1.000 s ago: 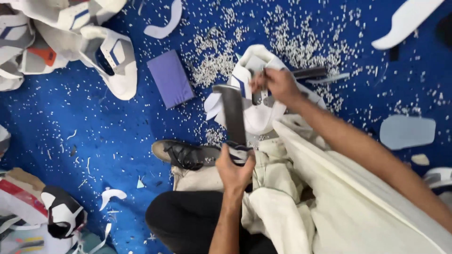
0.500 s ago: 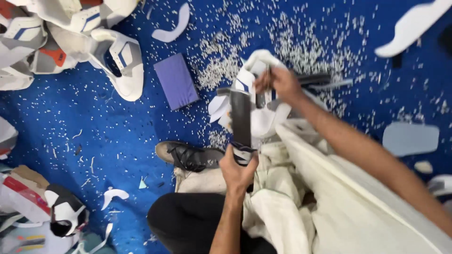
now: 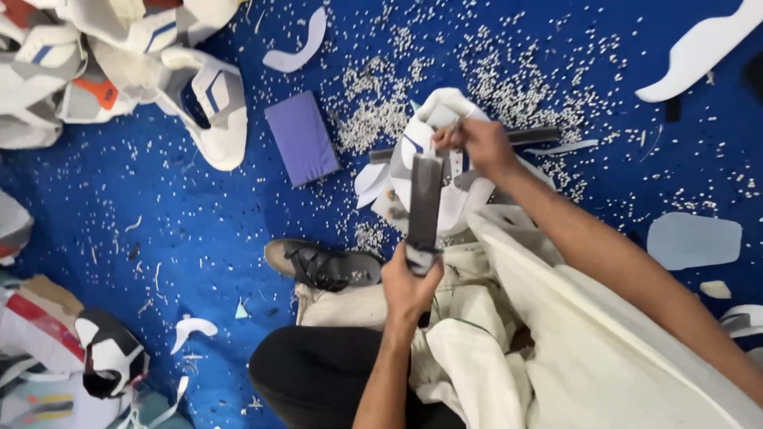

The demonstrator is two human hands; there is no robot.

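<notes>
Scanning from the left, I saw a heap of white shoe pieces (image 3: 119, 71) with blue and orange patches at the far left, and more scraps and a black-and-white piece (image 3: 111, 357) at the near left. A purple block (image 3: 302, 143) lay flat on the blue floor (image 3: 159, 230), just left of a wide scatter of small white chips (image 3: 509, 87). Nearer me sat a dark laced shoe (image 3: 326, 266), its heel beside my black trouser knee (image 3: 318, 381).

My left hand (image 3: 409, 286) was clenched around the near end of a long flat dark tool (image 3: 424, 202), which stood over the white shoe upper (image 3: 433, 171) in the middle of the scene. My right hand (image 3: 477, 147) was grasping the far edge of that upper and the dark bar (image 3: 532, 137) that ran right beneath it; I could not tell exactly which of the two the fingers pinched. The upper rested on the floor at the edge of the cream cloth (image 3: 572, 342) over my lap, among the chips.

To do this well, I judged that the right hand should pin the upper firmly so it could not slide, while the left kept the tool square to the edge and pressed evenly. Fingers should stay clear of the tool's working end. Far right lay a grey cutout (image 3: 691, 240) and a white curved strip (image 3: 699, 48).
</notes>
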